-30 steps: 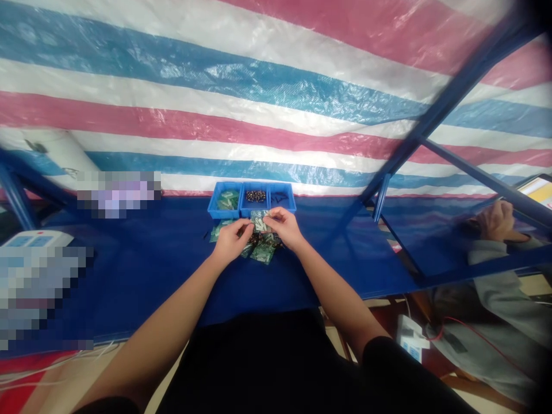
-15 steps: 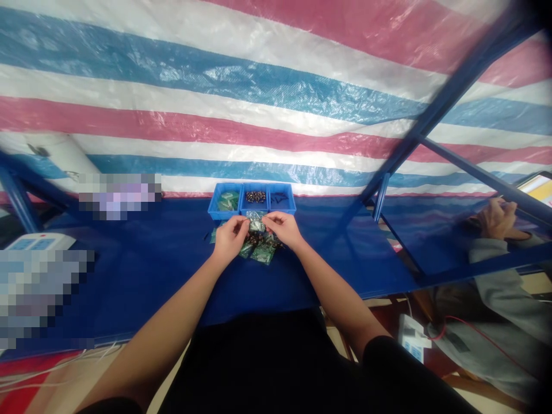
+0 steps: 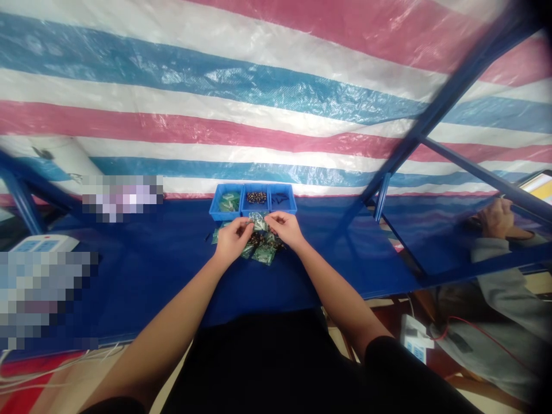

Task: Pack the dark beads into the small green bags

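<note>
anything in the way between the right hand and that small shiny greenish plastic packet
Nothing visible: the right hand already pinches the small, shiny, greenish plastic packet at its right edge. The similar green plastic packets on the flat blue table lie nearer the body, not between them.

glare: striped sheet [image 3: 241, 75] | soft shadows: blue tabletop [image 3: 345, 259] | blur: co-worker's hands [image 3: 495, 218] | dark: upper right corner | pixelation: left side

Drawn Close in a Pinch

The left forearm [image 3: 172, 321] and right forearm [image 3: 334, 290] reach forward, converging (both bare along their visible length). The left hand [image 3: 232, 238] and right hand [image 3: 287, 229] sit near each other, fingers curled, each thumb bent towards its forefinger.
</note>
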Tool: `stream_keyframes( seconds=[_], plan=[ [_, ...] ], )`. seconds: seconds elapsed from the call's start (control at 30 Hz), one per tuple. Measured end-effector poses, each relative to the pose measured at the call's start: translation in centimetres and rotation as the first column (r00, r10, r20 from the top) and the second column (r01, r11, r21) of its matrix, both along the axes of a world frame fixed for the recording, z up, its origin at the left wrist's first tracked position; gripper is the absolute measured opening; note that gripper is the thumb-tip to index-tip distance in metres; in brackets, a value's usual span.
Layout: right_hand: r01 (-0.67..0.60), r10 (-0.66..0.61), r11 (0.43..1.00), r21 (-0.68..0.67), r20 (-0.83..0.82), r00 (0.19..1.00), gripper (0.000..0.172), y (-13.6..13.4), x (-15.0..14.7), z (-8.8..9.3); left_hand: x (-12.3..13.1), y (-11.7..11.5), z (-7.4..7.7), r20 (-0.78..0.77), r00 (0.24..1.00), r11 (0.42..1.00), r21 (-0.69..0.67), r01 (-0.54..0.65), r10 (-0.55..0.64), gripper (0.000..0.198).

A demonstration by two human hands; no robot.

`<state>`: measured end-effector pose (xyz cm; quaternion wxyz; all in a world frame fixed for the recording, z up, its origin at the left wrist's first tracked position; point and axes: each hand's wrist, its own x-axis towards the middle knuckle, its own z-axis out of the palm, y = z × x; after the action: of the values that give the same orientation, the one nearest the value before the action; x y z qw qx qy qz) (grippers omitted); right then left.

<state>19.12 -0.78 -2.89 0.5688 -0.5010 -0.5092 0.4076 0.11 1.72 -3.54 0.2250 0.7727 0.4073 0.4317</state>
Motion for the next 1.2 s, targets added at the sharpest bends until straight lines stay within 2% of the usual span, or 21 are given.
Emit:
stream_keyframes(
  seconds=[0.7, 0.93, 1.1, 1.2],
  plan=[
    [0.041, -0.048, 0.998, 0.046, 0.149, 0.988, 0.037, -0.27, -0.22, -0.30, 0.03, -0.16, 0.11, -0.001, 0.999, 0.999, 0.015, -0.042, 0.042, 0.027],
    [0.028, -0.035, 0.998, 0.051, 0.142, 0.989, 0.034, -0.29, -0.27, -0.36, 0.06, -0.39, 0.46, 0.013, 0.998, 0.998, 0.008, -0.063, 0.063, 0.024],
    [0.031, -0.034, 0.999, 0.023, 0.124, 0.992, 0.037, -0.23, -0.22, -0.30, 0.00, -0.20, 0.34, 0.029, 0.999, 0.999, -0.039, -0.031, 0.032, 0.027],
    [-0.016, 0.016, 1.000, 0.004, 0.091, 0.996, 0.036, -0.33, -0.13, -0.02, -0.05, -0.02, 0.10, 0.054, 0.998, 0.997, -0.081, -0.007, 0.011, 0.032]
  ],
)
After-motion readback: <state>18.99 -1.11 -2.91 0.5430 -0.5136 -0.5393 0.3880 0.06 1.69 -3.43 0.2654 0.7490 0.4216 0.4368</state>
